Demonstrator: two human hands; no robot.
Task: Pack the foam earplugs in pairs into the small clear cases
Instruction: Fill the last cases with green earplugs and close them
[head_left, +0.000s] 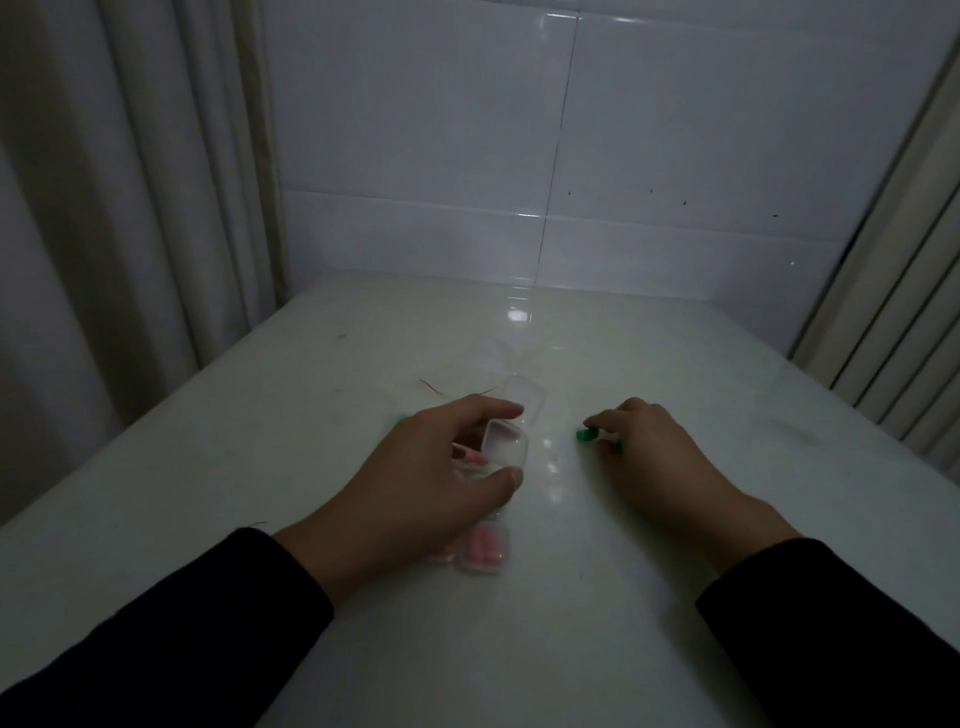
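My left hand curls round a small clear case near the middle of the white table, thumb below it and forefinger above. A pink earplug shows under the palm. A second clear case sits just behind the first. Near my left wrist lies a clear case holding pink earplugs. My right hand pinches a green earplug against the table. A bit of green peeks out behind my left hand.
A thin brown thread lies on the table behind the cases. The tiled wall closes the far side, a curtain hangs at the left, and a ribbed panel stands at the right.
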